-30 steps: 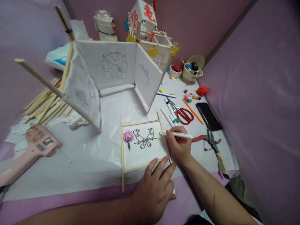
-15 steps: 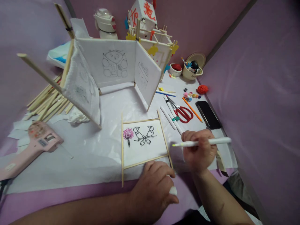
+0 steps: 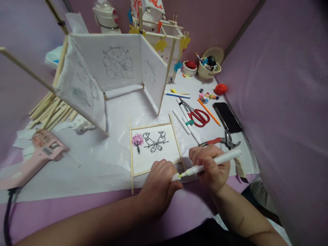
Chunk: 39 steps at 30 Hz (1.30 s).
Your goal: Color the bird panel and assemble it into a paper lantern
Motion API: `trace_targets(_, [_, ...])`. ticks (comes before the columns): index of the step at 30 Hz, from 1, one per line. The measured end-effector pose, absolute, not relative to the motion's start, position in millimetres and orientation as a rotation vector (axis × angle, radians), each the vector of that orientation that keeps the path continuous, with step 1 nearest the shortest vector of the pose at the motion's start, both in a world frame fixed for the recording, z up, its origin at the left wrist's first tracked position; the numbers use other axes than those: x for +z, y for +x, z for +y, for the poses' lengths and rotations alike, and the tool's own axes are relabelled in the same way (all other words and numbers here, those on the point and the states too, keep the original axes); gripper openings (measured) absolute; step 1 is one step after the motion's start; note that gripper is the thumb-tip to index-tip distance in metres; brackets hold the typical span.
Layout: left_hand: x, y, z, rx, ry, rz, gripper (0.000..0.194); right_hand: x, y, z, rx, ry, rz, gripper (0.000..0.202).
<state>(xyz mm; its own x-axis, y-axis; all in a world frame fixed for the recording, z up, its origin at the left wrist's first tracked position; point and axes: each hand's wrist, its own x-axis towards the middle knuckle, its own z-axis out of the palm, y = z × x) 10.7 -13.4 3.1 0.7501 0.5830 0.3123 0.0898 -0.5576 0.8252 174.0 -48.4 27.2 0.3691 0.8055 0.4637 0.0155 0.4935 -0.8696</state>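
My right hand (image 3: 212, 168) is closed around a white marker (image 3: 227, 157), its yellow-green tip pointing left. The tip meets a small white cap (image 3: 175, 177) pinched in my left hand (image 3: 161, 188); whether it has entered the cap I cannot tell. My left hand lies at the lower edge of a stick-framed panel (image 3: 143, 162). Drawn on the panel are two black birds (image 3: 156, 141) on a branch and a pink-topped tree (image 3: 137, 140). Beside my right hand lie red-handled pliers (image 3: 217, 140), partly hidden by it.
Standing panels (image 3: 89, 61) with pencil drawings rise behind. Left are a pink glue gun (image 3: 47, 148) and wooden sticks (image 3: 52, 111). Right lie red scissors (image 3: 201, 117), an orange pen (image 3: 208, 112), a phone (image 3: 227, 117) and red yarn (image 3: 220, 89). Bowls (image 3: 208, 71) stand at the back.
My right hand has brought the marker left and down, its tip now at the cap in my left hand. The pliers have come into sight. The whole view has shifted slightly.
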Motion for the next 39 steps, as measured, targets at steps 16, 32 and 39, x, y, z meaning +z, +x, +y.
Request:
trace_targets(16, [-12,6,-17,0.848,2.114,0.560,0.032,1,152,-48,0.760,-0.931,-1.246,0.027])
trace_targets(32, [-7,-3,-20,0.619,1.902,0.679,0.032,19,207,-21,0.825,-1.167,-1.204,0.069])
trace_targets(39, [-17,-1,-22,0.742,2.017,0.451,0.024,7,240,23,-0.111,-2.061,-1.733,0.016])
